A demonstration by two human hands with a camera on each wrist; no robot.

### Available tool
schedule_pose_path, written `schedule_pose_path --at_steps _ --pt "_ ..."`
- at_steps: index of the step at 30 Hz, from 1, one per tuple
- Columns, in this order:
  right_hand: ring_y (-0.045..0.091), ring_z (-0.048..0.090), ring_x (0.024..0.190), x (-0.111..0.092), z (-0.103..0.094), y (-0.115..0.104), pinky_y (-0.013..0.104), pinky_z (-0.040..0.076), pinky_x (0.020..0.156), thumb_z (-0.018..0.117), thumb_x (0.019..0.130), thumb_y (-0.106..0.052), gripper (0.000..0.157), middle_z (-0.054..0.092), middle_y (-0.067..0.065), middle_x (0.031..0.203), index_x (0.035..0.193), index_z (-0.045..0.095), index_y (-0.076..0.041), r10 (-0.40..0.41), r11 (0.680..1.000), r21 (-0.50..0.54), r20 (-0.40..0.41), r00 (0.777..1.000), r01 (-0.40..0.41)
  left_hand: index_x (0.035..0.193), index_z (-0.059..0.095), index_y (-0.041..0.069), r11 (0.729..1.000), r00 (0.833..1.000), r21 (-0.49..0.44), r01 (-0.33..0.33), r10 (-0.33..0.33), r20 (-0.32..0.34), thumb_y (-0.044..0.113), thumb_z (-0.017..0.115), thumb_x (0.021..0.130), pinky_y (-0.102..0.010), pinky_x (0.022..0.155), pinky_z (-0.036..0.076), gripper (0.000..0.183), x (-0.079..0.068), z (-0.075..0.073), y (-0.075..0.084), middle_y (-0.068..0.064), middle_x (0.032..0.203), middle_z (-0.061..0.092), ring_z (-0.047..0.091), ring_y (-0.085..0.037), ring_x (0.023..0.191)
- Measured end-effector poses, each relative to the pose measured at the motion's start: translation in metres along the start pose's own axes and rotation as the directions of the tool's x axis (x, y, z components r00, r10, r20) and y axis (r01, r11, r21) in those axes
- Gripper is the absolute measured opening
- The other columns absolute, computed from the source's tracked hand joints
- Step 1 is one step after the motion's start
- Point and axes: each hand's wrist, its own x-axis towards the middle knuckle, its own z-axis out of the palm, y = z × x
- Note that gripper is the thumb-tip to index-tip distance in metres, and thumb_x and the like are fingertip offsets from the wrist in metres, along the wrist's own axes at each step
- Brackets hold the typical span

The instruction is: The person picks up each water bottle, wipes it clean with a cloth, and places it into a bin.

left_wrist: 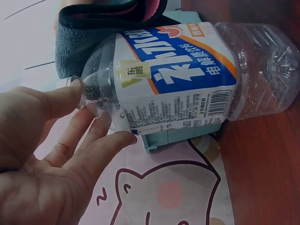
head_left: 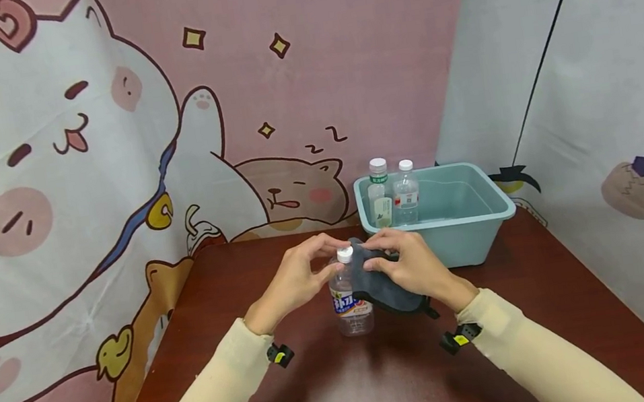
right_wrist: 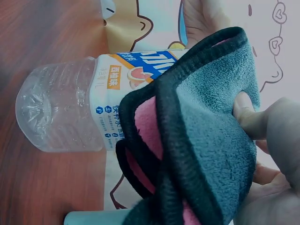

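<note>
A clear plastic bottle (head_left: 355,324) with a white cap (head_left: 344,254) and a blue, white and orange label stands upright on the table. My left hand (head_left: 295,276) grips it around the neck, just below the cap, with thumb and fingers. In my right hand (head_left: 413,267) is a folded grey cloth (head_left: 385,291), pinched between thumb and fingers. The cloth has black edging, and its pink inner side (right_wrist: 149,124) shows in the right wrist view. It lies against the bottle's right side near the shoulder and covers part of the label.
A light blue plastic bin (head_left: 455,241) stands behind and to the right of my right hand. Two capped bottles, one with a green-banded neck (head_left: 381,196) and one with a red-and-white label (head_left: 407,200), stand at its left end. A cartoon-printed curtain (head_left: 284,97) hangs behind the brown table (head_left: 215,269).
</note>
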Motion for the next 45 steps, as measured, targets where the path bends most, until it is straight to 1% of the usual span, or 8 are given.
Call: schedule_pose_path --at_steps 6,13,20,26,30,36,38,45 --pt "0.020 0.079 0.107 0.000 -0.002 -0.001 0.036 0.065 0.091 0.093 0.101 -0.017 0.029 0.085 0.004 0.122 0.129 0.090 -0.011 0.009 1.000 0.000 0.015 1.000 -0.009 0.144 0.076 0.022 1.000 1.000 -0.005 0.003 -0.003 -0.002 0.012 0.087 0.105 -0.047 0.116 0.067 0.041 0.001 0.001 -0.001 -0.002 0.144 0.082 0.080 -0.026 0.135" --pt "0.021 0.080 0.109 0.000 -0.002 0.000 0.040 0.068 0.092 0.093 0.101 -0.015 0.028 0.084 0.004 0.123 0.128 0.090 -0.010 0.026 0.999 -0.023 0.041 0.999 -0.025 0.144 0.076 0.022 1.000 1.000 -0.007 0.004 -0.004 0.003 0.011 0.088 0.105 -0.047 0.116 0.067 0.043 0.001 0.002 -0.003 -0.002 0.144 0.081 0.080 -0.026 0.136" --pt "0.023 0.081 0.110 -0.004 -0.003 0.003 0.039 0.068 0.091 0.093 0.100 -0.014 0.031 0.084 0.006 0.124 0.130 0.089 -0.009 0.036 0.998 -0.053 0.053 0.998 -0.033 0.145 0.075 0.022 1.000 1.000 -0.005 -0.006 0.006 0.006 0.012 0.089 0.105 -0.047 0.114 0.068 0.043 0.001 0.001 -0.001 -0.003 0.145 0.081 0.080 -0.026 0.136" --pt "0.027 0.083 0.115 -0.012 -0.003 0.011 0.046 0.070 0.092 0.094 0.099 -0.013 0.032 0.086 0.007 0.125 0.130 0.089 -0.008 0.055 0.993 -0.107 0.078 0.995 -0.047 0.146 0.075 0.021 1.000 1.000 0.000 -0.005 0.005 0.013 0.013 0.088 0.105 -0.047 0.114 0.068 0.043 0.000 0.000 0.000 -0.004 0.145 0.081 0.080 -0.027 0.136" --pt "0.024 0.083 0.110 -0.019 0.002 0.021 0.046 0.071 0.092 0.095 0.098 -0.012 0.032 0.087 0.007 0.125 0.130 0.088 -0.007 0.064 0.989 -0.137 0.104 0.992 -0.050 0.146 0.074 0.020 1.000 1.000 -0.008 -0.001 0.001 0.016 0.012 0.087 0.106 -0.048 0.115 0.068 0.043 0.000 0.000 0.000 -0.003 0.145 0.081 0.080 -0.027 0.137" --pt "0.009 0.071 0.091 -0.031 0.020 0.043 0.031 0.063 0.080 0.095 0.099 -0.013 0.027 0.087 0.004 0.117 0.124 0.088 -0.007 0.076 0.983 -0.180 0.166 0.983 -0.046 0.147 0.073 0.022 1.000 1.000 -0.014 0.022 -0.022 0.016 0.011 0.086 0.106 -0.050 0.116 0.067 0.044 -0.001 0.001 -0.002 -0.003 0.147 0.080 0.079 -0.028 0.139" --pt "0.008 0.069 0.089 -0.034 0.025 0.049 0.029 0.062 0.079 0.096 0.098 -0.012 0.026 0.087 0.004 0.115 0.122 0.088 -0.006 0.074 0.982 -0.186 0.187 0.980 -0.039 0.147 0.073 0.022 1.000 1.000 -0.015 0.025 -0.025 0.016 0.012 0.086 0.107 -0.050 0.117 0.067 0.044 -0.001 0.002 -0.002 -0.003 0.147 0.080 0.078 -0.028 0.139" --pt "0.019 0.081 0.099 -0.041 0.037 0.062 0.041 0.071 0.086 0.096 0.097 -0.009 0.024 0.087 0.009 0.115 0.118 0.086 -0.002 0.068 0.980 -0.200 0.275 0.959 -0.012 0.146 0.074 0.023 1.000 1.000 -0.006 0.024 -0.024 0.014 0.012 0.086 0.107 -0.050 0.118 0.066 0.043 0.000 0.002 -0.002 -0.001 0.147 0.080 0.078 -0.026 0.139"
